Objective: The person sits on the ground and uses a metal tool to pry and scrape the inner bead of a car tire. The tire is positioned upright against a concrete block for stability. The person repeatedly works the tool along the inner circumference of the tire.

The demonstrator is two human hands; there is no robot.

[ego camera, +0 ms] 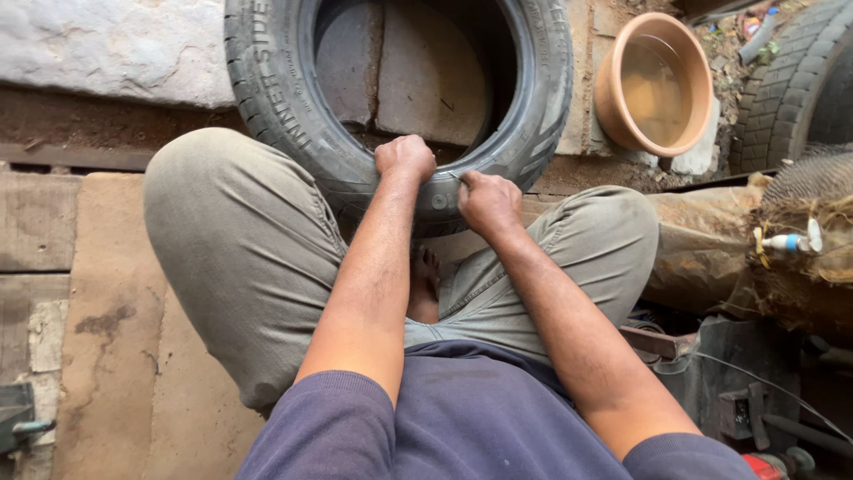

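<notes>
A black car tyre [267, 98] stands upright on the ground between my bent knees, its opening facing me. My left hand [405, 158] is closed over the tyre's lower inner rim, gripping the bead. My right hand [487, 201] rests just to the right on the same rim, fingers pinched on a small thin tool or object whose tip touches the rubber; what it is I cannot make out. My legs in khaki trousers [240, 249] frame the tyre on both sides.
A terracotta-coloured basin [611, 98] of cloudy water sits at the upper right. Another tyre [786, 84] stands at the far right edge. A small white tube [789, 242] lies on fibrous matting. Tools and metal parts [737, 409] crowd the lower right. Wooden boards [35, 222] lie left.
</notes>
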